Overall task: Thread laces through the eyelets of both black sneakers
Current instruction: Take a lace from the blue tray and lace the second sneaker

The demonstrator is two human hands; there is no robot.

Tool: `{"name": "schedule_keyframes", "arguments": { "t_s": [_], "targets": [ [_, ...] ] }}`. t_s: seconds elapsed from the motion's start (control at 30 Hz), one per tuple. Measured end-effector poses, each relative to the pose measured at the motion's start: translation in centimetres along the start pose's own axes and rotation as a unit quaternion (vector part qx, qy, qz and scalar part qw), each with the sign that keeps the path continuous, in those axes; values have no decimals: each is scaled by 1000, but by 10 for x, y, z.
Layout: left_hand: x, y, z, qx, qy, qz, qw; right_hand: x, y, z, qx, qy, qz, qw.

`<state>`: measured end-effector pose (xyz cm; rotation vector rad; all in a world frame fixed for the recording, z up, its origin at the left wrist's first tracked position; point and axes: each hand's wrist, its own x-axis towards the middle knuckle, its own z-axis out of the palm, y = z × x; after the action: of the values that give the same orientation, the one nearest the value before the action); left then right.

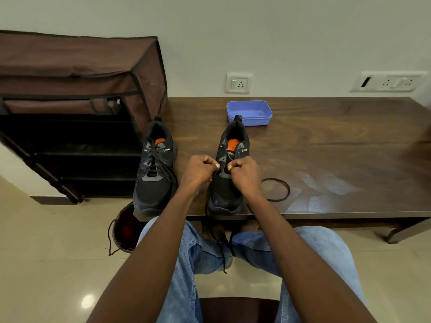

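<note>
Lacing appears finished on the left sneaker (pixel 154 169) at the table's (pixel 326 148) front-left corner. Left hand (pixel 198 170) and right hand (pixel 245 173) each pinch the lace (pixel 218 243) over the right sneaker's (pixel 229 164) lowest eyelets; next, judging by the bare upper eyelets, cross and feed upward.

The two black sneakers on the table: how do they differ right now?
The left sneaker is already laced, its lace crisscrossed up the front; the right sneaker has bare upper eyelets. Nobody touches the left sneaker, while the left hand and right hand pinch a lace over the right sneaker, its ends hanging off the table edge. The right sneaker shows more of its orange insole. Both stand upright, toes toward the person.
</note>
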<state>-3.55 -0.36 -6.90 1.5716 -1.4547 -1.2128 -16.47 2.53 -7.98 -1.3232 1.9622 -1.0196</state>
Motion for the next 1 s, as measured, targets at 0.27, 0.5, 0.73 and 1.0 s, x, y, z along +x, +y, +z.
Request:
{"name": "schedule_keyframes", "arguments": {
  "t_s": [0.27, 0.5, 0.73, 1.0],
  "targets": [
    [-1, 0, -2, 1, -3, 5, 1000, 11, 6, 9, 41, -7, 35, 999],
    [-2, -3, 1, 1, 2, 14, 1000, 13, 8, 8, 18, -33, 15, 999],
    [-1, -3, -1, -2, -7, 3, 1000, 15, 6, 2, 2, -54, -7, 999],
    [-6, 0, -3, 29, -16, 69, 997, 11, -1, -9, 34, -47, -40, 998]
  ]
}}
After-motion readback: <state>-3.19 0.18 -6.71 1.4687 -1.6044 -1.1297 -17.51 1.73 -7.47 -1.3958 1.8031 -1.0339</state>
